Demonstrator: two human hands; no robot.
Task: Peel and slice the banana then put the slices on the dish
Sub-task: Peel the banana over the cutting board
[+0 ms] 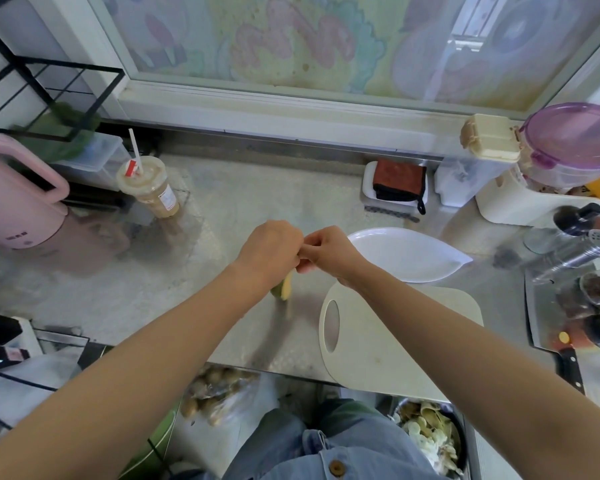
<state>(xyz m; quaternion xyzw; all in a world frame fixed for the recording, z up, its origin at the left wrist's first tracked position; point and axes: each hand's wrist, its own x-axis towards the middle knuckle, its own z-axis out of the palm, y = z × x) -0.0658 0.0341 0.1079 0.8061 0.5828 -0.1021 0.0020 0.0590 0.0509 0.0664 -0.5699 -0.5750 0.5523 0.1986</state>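
Looking down from the head camera, both hands meet above the steel counter [222,209]. The left hand [269,251] is clenched around the banana [284,288], whose yellow-green lower end pokes out beneath the fist, held in the air just left of the cutting board [395,341]. The right hand [326,252] touches the left, its bent fingers pinching at the fruit's upper end, though the pinched part itself is hidden behind the knuckles. A white leaf-shaped dish [413,254] sits just behind the board, right of the hands. A cleaver [542,317] lies at the far right, partly under jars. A lidded drink cup [148,188] with a straw stands at the back left.
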